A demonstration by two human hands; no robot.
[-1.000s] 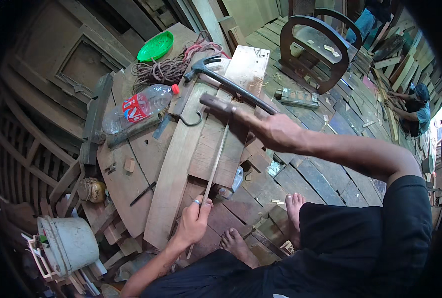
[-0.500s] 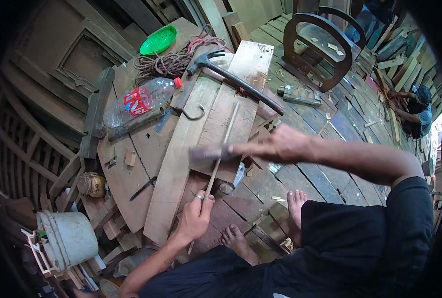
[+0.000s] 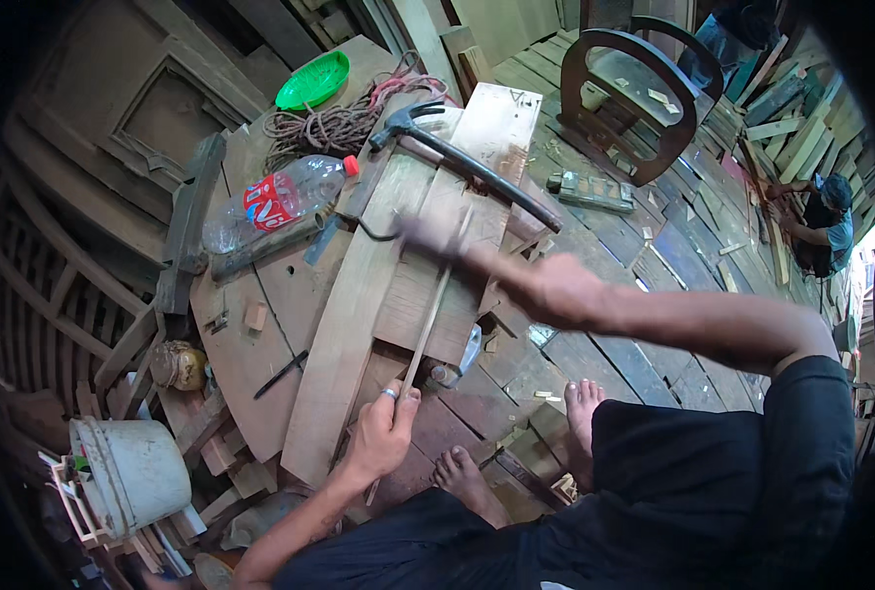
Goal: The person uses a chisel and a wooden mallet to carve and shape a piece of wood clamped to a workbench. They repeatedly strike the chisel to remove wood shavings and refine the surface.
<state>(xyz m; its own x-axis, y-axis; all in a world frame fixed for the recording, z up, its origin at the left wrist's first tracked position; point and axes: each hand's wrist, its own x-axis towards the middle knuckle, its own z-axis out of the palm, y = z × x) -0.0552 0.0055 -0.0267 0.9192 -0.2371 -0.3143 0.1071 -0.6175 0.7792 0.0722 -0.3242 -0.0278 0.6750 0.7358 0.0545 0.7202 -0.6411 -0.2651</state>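
Observation:
My left hand, with a ring on one finger, grips the near end of a thin wooden stick. The stick slants away from me over a short wooden board on the workbench. My right hand is closed round the handle of a wooden-handled tool. Motion smears the tool's dark, broad head, so its kind is unclear. That head is over the stick's far part; contact cannot be made out. Beyond it, a claw hammer lies across the boards. A curved metal hook is partly hidden by the tool.
Left on the bench lie a plastic bottle, a rope coil, a green basket and a dark, thin tool. A white bucket stands lower left. A co-worker crouches far right.
My right hand and the blurred tool head have shifted, the head moving up and away from me along the stick. My left hand stays almost in place on the stick.

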